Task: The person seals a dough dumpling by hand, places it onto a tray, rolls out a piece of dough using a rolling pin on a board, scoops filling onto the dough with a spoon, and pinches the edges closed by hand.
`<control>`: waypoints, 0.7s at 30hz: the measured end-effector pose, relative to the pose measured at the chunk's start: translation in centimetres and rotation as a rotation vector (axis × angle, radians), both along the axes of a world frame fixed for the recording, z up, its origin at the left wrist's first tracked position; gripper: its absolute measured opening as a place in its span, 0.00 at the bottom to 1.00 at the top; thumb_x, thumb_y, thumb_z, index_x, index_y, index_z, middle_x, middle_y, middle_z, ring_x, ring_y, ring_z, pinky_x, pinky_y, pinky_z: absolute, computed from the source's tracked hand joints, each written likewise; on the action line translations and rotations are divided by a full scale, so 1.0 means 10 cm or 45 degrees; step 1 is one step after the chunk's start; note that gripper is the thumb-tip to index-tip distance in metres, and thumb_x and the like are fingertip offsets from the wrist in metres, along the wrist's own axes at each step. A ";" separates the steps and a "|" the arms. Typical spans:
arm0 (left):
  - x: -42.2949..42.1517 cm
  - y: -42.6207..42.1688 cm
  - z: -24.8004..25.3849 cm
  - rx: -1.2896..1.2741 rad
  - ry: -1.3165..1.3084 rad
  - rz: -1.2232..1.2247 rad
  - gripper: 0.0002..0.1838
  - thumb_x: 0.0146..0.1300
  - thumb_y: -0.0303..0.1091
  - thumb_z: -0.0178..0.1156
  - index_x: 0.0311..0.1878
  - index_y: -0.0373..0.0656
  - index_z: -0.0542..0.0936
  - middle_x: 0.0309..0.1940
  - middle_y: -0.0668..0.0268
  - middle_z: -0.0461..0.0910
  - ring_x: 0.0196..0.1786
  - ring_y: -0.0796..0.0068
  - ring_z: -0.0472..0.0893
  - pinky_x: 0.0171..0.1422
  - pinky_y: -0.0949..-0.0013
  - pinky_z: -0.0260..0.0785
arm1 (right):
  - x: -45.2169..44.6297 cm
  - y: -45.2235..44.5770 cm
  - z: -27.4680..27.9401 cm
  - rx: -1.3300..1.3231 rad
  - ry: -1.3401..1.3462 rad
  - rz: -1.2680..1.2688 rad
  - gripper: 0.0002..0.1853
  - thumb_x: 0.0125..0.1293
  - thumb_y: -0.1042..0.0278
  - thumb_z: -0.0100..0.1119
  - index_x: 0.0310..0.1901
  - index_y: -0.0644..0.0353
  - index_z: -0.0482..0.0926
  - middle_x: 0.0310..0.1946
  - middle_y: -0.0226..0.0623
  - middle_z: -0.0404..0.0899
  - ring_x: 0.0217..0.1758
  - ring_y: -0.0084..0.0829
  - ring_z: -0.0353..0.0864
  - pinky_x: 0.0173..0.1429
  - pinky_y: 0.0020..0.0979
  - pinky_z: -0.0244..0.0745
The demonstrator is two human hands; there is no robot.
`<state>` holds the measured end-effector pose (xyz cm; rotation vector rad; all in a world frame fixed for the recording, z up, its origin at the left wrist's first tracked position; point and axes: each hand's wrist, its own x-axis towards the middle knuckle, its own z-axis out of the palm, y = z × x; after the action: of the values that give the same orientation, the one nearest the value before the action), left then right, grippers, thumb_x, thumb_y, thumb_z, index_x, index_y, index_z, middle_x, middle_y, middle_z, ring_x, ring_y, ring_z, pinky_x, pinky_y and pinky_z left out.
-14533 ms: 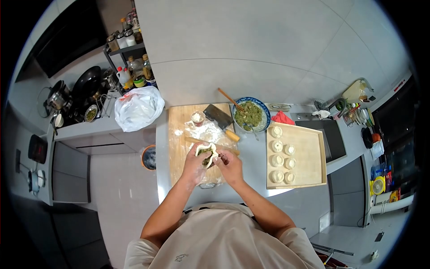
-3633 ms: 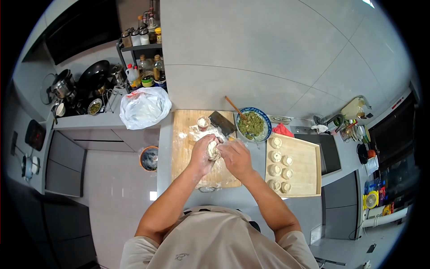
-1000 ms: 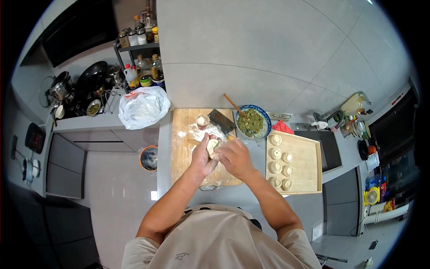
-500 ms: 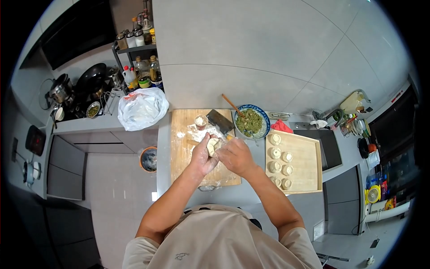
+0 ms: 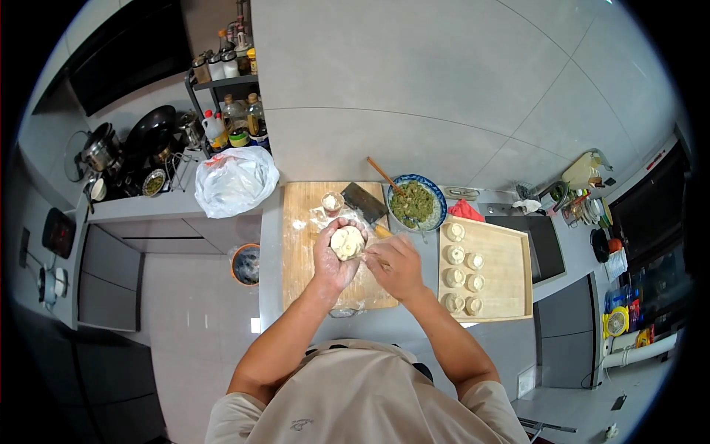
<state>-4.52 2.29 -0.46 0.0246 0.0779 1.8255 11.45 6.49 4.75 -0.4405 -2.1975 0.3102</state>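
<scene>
A pale round dough bun (image 5: 347,243) with an uneven, folded top lies in the cupped palm of my left hand (image 5: 333,259), whose fingers curl around it. My right hand (image 5: 397,267) is at the bun's right edge, its fingertips bent together; what they pinch there is too small to make out. Both hands look dusted with flour. Below them is a wooden cutting board (image 5: 299,270) with flour on it. A small cup (image 5: 331,201) and a dark-bladed cleaver (image 5: 365,203) rest towards the board's far side.
Right of the board, a wooden tray (image 5: 510,285) holds several round buns. A blue-rimmed bowl (image 5: 441,216) contains green filling and a wooden-handled utensil (image 5: 381,172). A white plastic bag (image 5: 237,181) sits at the left counter, and an orange-rimmed bucket (image 5: 245,264) stands on the floor.
The bun now shows its full round top towards me, with my left palm turned more upward. My right hand has shifted slightly down and its fingers have drawn together.
</scene>
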 end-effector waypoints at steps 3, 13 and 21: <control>0.04 0.01 0.17 -0.131 -0.092 0.186 0.14 0.79 0.37 0.52 0.54 0.38 0.81 0.50 0.54 0.85 0.56 0.55 0.84 0.64 0.52 0.79 | -0.09 -0.10 0.02 -0.210 0.004 -0.076 0.10 0.61 0.70 0.77 0.43 0.57 0.87 0.38 0.36 0.87 0.41 0.40 0.85 0.47 0.39 0.79; 0.00 -0.06 0.13 -0.064 0.155 -0.025 0.21 0.75 0.42 0.53 0.62 0.40 0.81 0.58 0.55 0.85 0.62 0.56 0.82 0.72 0.48 0.73 | -0.15 -0.04 0.07 -0.386 -0.061 -0.289 0.07 0.68 0.71 0.70 0.45 0.62 0.88 0.41 0.41 0.90 0.43 0.45 0.87 0.50 0.41 0.81; 0.02 -0.03 0.02 0.020 0.097 0.053 0.14 0.83 0.44 0.50 0.52 0.46 0.80 0.51 0.60 0.83 0.58 0.59 0.83 0.65 0.52 0.78 | -0.25 -0.10 0.09 -0.215 0.063 -0.273 0.09 0.61 0.70 0.75 0.42 0.60 0.89 0.39 0.39 0.89 0.41 0.45 0.87 0.49 0.41 0.81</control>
<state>-4.29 1.98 -0.24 0.1047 0.1186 1.8671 8.95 5.48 5.64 -0.7472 -2.0622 0.3866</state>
